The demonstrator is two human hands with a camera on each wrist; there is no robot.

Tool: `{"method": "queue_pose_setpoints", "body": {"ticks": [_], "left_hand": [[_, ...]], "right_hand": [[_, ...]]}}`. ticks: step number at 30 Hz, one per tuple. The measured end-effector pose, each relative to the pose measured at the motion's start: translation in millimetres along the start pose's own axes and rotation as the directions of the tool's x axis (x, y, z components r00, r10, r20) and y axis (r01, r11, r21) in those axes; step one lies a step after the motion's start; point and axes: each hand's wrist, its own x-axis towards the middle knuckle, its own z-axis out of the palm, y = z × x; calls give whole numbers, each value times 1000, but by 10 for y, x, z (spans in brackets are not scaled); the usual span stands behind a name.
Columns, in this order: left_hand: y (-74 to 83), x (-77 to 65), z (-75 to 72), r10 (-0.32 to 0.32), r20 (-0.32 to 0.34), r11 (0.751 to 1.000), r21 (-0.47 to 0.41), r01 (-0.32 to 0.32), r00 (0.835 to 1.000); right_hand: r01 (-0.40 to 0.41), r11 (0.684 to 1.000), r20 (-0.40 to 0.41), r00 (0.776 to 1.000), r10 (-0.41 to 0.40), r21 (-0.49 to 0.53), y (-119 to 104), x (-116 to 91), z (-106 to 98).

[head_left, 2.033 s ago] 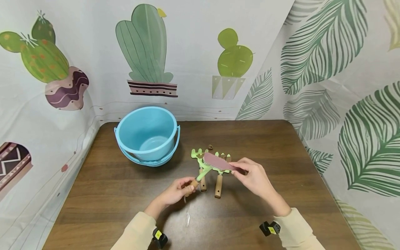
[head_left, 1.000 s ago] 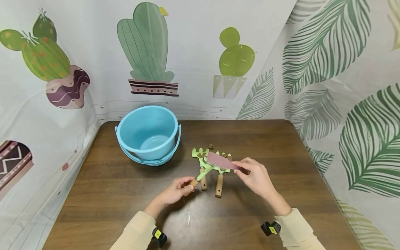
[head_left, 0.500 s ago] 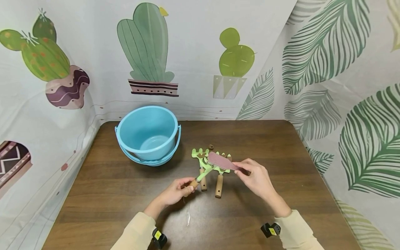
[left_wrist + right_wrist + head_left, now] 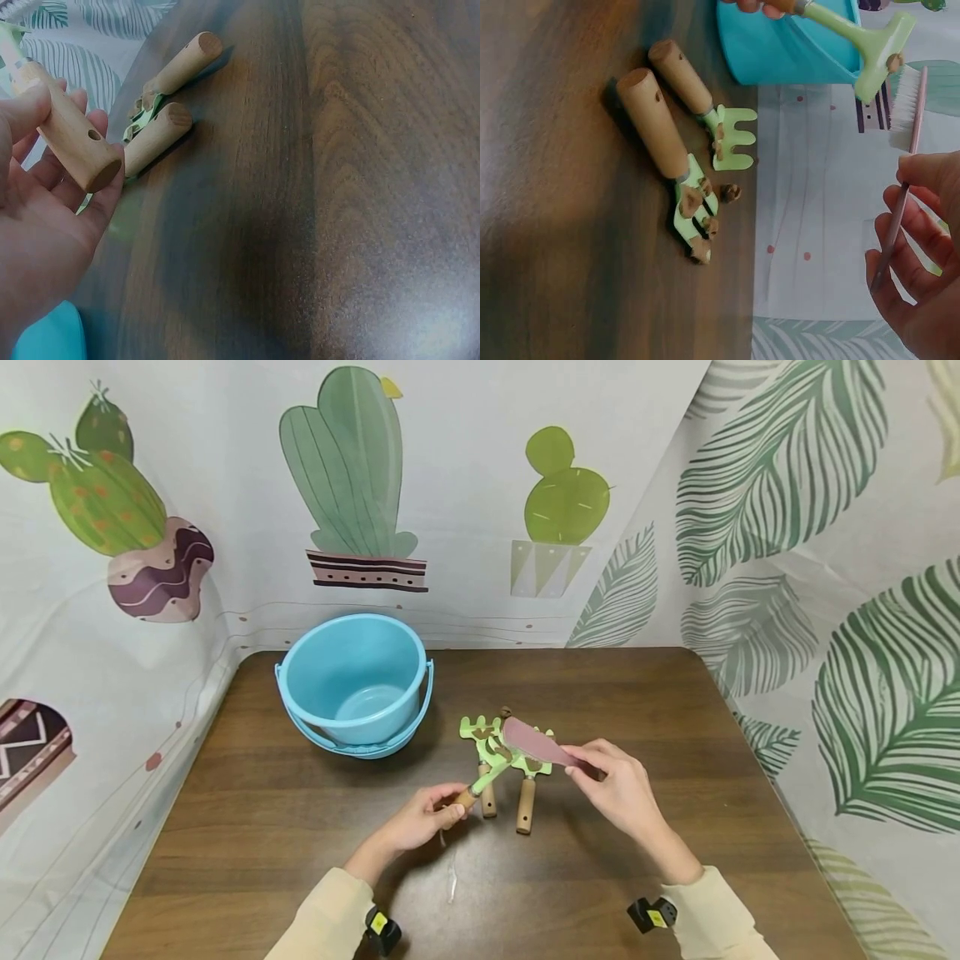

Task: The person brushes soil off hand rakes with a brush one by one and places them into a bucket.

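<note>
Blue plastic bucket [image 4: 348, 664] stands upright at the far left of the tabletop [image 4: 637, 710], its carrying loop dropped to the near side; likely set back there to be out of the hands' way.

Left hand [image 4: 426, 818]: grip closed, fingers and thumb curled round the wooden handle of a green tool [image 4: 877, 56], butt end poking past the fingers. Tool held above the tabletop, head slanting far and right; the angle seems meant to offer that head to the other hand. Brown crumb [image 4: 895, 62] on it.

Right hand [image 4: 615, 785]: grip narrowed to a pinch, thumb against fingertips on the handle of a pink brush [image 4: 534, 742]. Back up, white bristles [image 4: 906, 97] turned toward the green head, which suits sweeping it. Whether they touch, cannot tell.

Below lie a rake [image 4: 692, 88], left, and a fork [image 4: 667, 154], right, handles near, presumably for easy picking up. Brown bits on both; a loose lump [image 4: 731, 193] sits just beyond.
</note>
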Motion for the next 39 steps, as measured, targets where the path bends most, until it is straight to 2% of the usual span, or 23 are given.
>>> {"method": "queue_pose_setpoints", "body": {"ticks": [8, 13, 20, 30, 33, 39], "left_hand": [[14, 16, 21, -38, 4, 999, -23, 38, 999], [17, 18, 33, -37, 11, 999, -30, 38, 999], [34, -1, 27, -29, 5, 1000, -11, 29, 1000], [361, -105, 14, -43, 14, 999, -13, 43, 999], [339, -106, 10, -34, 3, 999, -3, 34, 999], [86, -57, 11, -11, -18, 1000, 23, 11, 1000]], "right_hand": [[-37, 992, 86, 996, 26, 122, -152, 34, -10], [-45, 992, 116, 993, 32, 114, -127, 33, 3], [-42, 995, 115, 993, 32, 93, -66, 10, -13], [-52, 995, 117, 992, 43, 79, -22, -4, -9], [-63, 995, 118, 992, 54, 75, -10, -11, -7], [-84, 994, 131, 989, 74, 67, -1, -25, -9]]}}
